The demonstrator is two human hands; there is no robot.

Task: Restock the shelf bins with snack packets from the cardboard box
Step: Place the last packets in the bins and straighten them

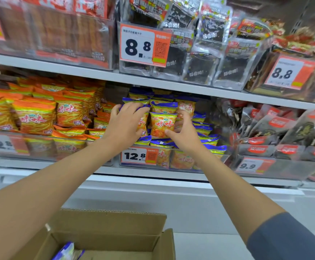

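Both hands are up in the middle bin [225,157], the clear one full of blue-topped packets [210,141]. The right hand [183,133] has a yellow packet [162,124] standing upright: the thumb is across the packet's lower front and the fingers are curled round its right edge, so it's gripping that one. The left hand [126,120] is just to the left of it, with fingers bent over the blue top of the neighbouring packet [143,122], holding it from above. The two gripped packets sit side by side, touching, on top of the pile.

Right under the hands, on the bin front, is a 12.8 price tag [137,156]. Out past the left hand there's a bin of orange packets [34,117], and past the right hand a load of dark packets [276,128] with red labels. Above both hands, on the next shelf up, is a big 8.8 price tag [145,45].

The cardboard box [107,235] is way down below, near the left forearm, flaps open, with one blue packet [66,250] showing in its near corner
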